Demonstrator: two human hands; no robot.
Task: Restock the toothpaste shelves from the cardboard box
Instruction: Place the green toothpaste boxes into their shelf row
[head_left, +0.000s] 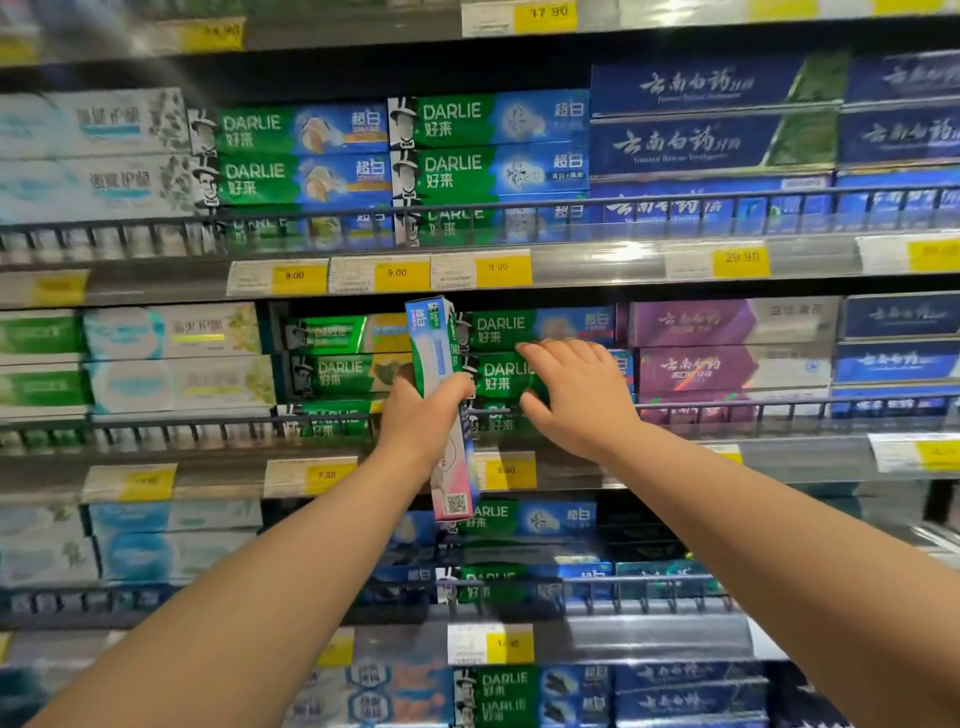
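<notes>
**A:** We're in a shop, no question. This is a supermarket toothpaste aisle, with tiers of grey metal shelves (218, 470) filling the whole view.

**B:** Look at the shelf fronts! Yellow-and-white paper price tags (397, 273) sit in clear plastic strips (597, 260), reading 9.00, 9.00, 9.00, then 29.90 further right.

**A:** And it's the same goods over and over. Green-and-blue DARLIE cardboard cartons (452, 171) are stacked flat with their faces out.

**B:** Dark blue cartons with white script (711, 143) sit right beside them. There are purple cartons (727, 325) a tier down and pale white-and-teal cartons (104, 124) at the left.

**A:** Low grey wire rails (130, 236) run along each shelf edge in front of the stacks.
</notes>
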